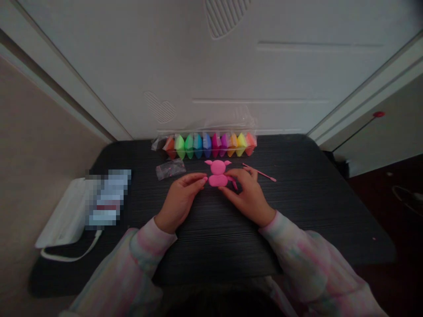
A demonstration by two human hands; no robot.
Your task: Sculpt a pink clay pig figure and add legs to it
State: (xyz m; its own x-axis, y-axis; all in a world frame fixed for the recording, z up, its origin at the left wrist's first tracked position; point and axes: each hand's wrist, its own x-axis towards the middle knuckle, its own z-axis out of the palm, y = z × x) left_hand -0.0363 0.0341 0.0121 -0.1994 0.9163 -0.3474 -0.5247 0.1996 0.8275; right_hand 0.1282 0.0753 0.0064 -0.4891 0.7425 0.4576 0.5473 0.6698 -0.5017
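A flat pink clay figure (218,168) lies on the dark table, with a round head, two pointed ears and an oval body. A pink limb-like strip (234,182) sticks out at the right of its body, partly behind my fingers. My right hand (247,193) grips the body's right side between thumb and fingers. At the left side, my left hand (181,198) pinches a small pink clay piece (205,178) close to the body; whether the two touch I cannot tell. A pink modelling stick (259,172) lies just beyond my right hand.
Behind the figure runs a clear plastic pack of coloured clay (207,146). A crumpled clear wrapper (171,169) lies beyond my left hand. At the left are a blurred-out screen (110,198), a white case-like object (66,215) and a white cable (71,259). A white panel (165,66) borders the table's back.
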